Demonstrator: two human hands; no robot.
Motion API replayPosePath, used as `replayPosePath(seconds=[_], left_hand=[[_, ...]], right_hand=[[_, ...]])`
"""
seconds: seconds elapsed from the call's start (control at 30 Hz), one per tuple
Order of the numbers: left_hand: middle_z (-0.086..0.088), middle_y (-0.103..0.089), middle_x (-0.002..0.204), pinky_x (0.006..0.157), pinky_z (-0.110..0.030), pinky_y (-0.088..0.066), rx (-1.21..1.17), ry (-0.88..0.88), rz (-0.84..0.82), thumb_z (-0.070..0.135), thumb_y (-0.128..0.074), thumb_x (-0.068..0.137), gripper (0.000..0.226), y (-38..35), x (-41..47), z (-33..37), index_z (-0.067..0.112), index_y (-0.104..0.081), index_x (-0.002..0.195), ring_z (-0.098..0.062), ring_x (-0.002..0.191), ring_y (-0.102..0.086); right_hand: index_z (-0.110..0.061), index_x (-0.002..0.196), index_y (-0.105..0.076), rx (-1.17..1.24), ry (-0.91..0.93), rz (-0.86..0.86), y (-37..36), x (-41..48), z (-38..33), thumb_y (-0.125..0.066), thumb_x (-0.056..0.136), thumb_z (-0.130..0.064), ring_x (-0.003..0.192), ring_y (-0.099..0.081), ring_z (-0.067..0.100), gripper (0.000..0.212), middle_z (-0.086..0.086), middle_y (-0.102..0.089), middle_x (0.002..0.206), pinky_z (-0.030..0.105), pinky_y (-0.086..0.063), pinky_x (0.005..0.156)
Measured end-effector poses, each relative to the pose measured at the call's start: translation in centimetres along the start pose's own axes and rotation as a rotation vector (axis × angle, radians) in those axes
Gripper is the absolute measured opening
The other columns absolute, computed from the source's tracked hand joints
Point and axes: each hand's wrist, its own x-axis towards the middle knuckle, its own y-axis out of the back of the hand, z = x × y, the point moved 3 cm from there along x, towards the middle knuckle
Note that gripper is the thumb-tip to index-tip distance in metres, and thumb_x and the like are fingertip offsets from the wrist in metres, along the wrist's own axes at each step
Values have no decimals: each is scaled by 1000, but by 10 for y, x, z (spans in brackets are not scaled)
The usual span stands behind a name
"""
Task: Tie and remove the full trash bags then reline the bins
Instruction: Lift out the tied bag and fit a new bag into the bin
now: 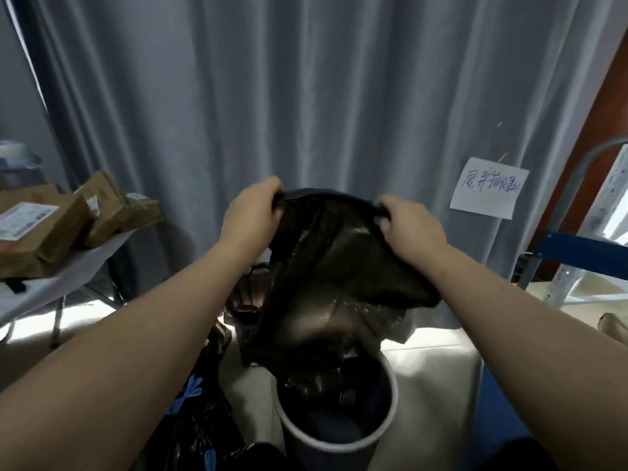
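A thin black plastic trash bag (326,277) is hanging between the left hand (253,212) and the right hand (409,226), its lower end dipping into the round white-rimmed bin (384,430) below. Crumpled black filled bags (204,402) are sitting left of the bin. Brown cardboard parcels (68,226) are lying on a pale folding table (68,277) far left. A pleated grey curtain (306,96) is hanging behind everything, a handwritten white paper note (489,188) sticking to it on the right.
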Motion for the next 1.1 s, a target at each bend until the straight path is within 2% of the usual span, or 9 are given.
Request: replayPosePath(seconds=[0.07, 0.13, 0.3, 0.4, 0.5, 0.7, 0.87, 0.97, 1.1], left_hand=[[-14, -65, 102, 74, -33, -46, 308, 16, -504, 22, -61, 86, 16, -17, -11, -6, 13, -63, 99, -32, 95, -60], [-15, -65, 109, 73, -27, -40, 421, 62, -694, 25, -63, 85, 26, -21, -19, -12, 7, -66, 104, -31, 100, -60], [-8, -63, 91, 66, -29, -42, -115, 199, -510, 33, -69, 82, 23, 0, -8, -1, 12, -61, 87, -20, 82, -56], [-4, -53, 63, 53, -27, -35, -84, 166, -404, 38, -56, 91, 35, 12, -7, 17, 13, -58, 66, -20, 65, -51], [-4, -51, 61, 51, -27, -39, -130, 232, -288, 28, -52, 94, 31, 20, -5, 23, 11, -57, 69, -21, 63, -51], [-13, -61, 92, 74, -33, -56, -1043, 631, -262, -2, -35, 92, 30, 20, -14, 27, 11, -61, 88, -25, 83, -63], [-8, -65, 92, 87, -27, -49, -1232, 530, -403, -2, -35, 82, 31, 23, -17, 36, 4, -63, 92, -20, 87, -61], [-12, -66, 93, 93, -30, -48, -700, 228, -408, 1, -52, 79, 24, 23, -13, 35, 8, -63, 99, -23, 92, -61], [-12, -63, 86, 69, -37, -49, -262, -21, -288, 10, -66, 80, 10, 23, -13, 46, 5, -59, 85, -30, 84, -61]], right_hand=[[-12, 114, -59, -200, -23, -299, -13, -6, 3, -58, 91, -26, 105, -57, 32, 27, 11, -60, 114, 36, -47, 79], [-7, 95, -60, -183, -125, -342, -12, -9, 12, -61, 89, -29, 93, -57, 32, 22, 13, -60, 98, 31, -44, 70], [-1, 79, -55, 576, -375, -322, 6, -7, -2, -50, 91, -2, 46, -56, 22, 13, 12, -53, 65, 25, -48, 38], [-5, 87, -54, 952, -507, -304, 12, -14, -17, -39, 93, 3, 32, -57, 21, 19, 17, -57, 67, 32, -54, 37], [-11, 84, -57, 1119, -530, -244, 17, -15, -25, -28, 92, 5, 36, -61, 21, 35, 16, -61, 68, 33, -55, 41], [0, 95, -56, 1554, -511, -222, 23, -10, -27, -36, 87, 8, 81, -65, 27, 23, 17, -62, 96, 35, -56, 77], [-1, 91, -65, 855, -209, -99, 26, -8, -22, -56, 74, 10, 75, -56, 25, 23, 15, -57, 81, 29, -47, 69], [-7, 94, -62, 351, -56, 22, 34, -7, -24, -66, 74, -8, 77, -55, 23, 21, 8, -58, 87, 26, -41, 62], [-14, 78, -54, 23, 110, 16, 33, -9, -31, -73, 73, -48, 88, -43, 21, 40, 4, -43, 93, 29, -36, 69]])
